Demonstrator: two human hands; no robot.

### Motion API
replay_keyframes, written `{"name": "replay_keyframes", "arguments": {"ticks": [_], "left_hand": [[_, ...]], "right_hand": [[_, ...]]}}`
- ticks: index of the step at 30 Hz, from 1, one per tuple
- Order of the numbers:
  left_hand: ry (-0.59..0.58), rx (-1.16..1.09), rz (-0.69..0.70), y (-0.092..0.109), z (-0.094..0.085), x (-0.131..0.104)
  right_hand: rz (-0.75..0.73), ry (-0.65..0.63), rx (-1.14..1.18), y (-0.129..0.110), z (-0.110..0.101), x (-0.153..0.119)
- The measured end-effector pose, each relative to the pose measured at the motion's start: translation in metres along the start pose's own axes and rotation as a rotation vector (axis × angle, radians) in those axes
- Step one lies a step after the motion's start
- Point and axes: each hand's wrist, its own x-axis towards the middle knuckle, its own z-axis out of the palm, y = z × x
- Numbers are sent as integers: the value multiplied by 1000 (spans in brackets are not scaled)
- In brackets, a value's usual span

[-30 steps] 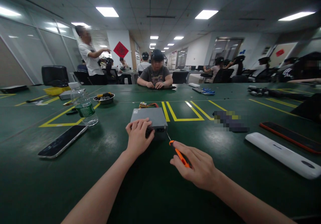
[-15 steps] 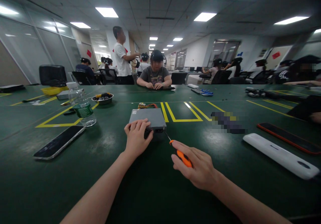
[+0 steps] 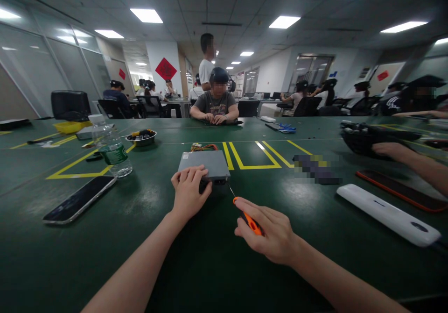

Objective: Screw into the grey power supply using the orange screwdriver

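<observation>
Green tabletop, marked with yellow tape, stretches under ceiling lights. On it lies a grey box, the left hand's fingers clamped on its near left corner; the right hand's grip an orange screwdriver at its near right. Opposite sits a capped person.

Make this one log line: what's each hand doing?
left hand: on grey box | right hand: holding orange screwdriver | its tip: by box's near right corner, contact unclear | coloured wires: behind box
</observation>
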Motion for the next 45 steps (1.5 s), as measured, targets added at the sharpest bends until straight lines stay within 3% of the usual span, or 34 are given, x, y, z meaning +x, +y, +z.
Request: {"name": "replay_keyframes", "arguments": {"ticks": [3,10,16,23,31,40,45], "left_hand": [[3,0,5,0,0,0],[-6,2,-2,1,0,0],[1,5,6,1,0,0],[9,10,9,0,0,0],[7,7,12,-1,1,0],[10,-1,5,0,1,0],[5,-1,8,0,1,0]], "right_hand": [[-49,-6,-13,1,-1,1],[-94,-194,-44,-7,-8,5],[-111,-49,-108,-5,-4,5],[-79,-137,-10,-9,-9,10],[-89,6,-87,-10,-7,7],[-102,-132,-29,-13,-8,7],[-142,-112,42,-11,-6,5]]}}
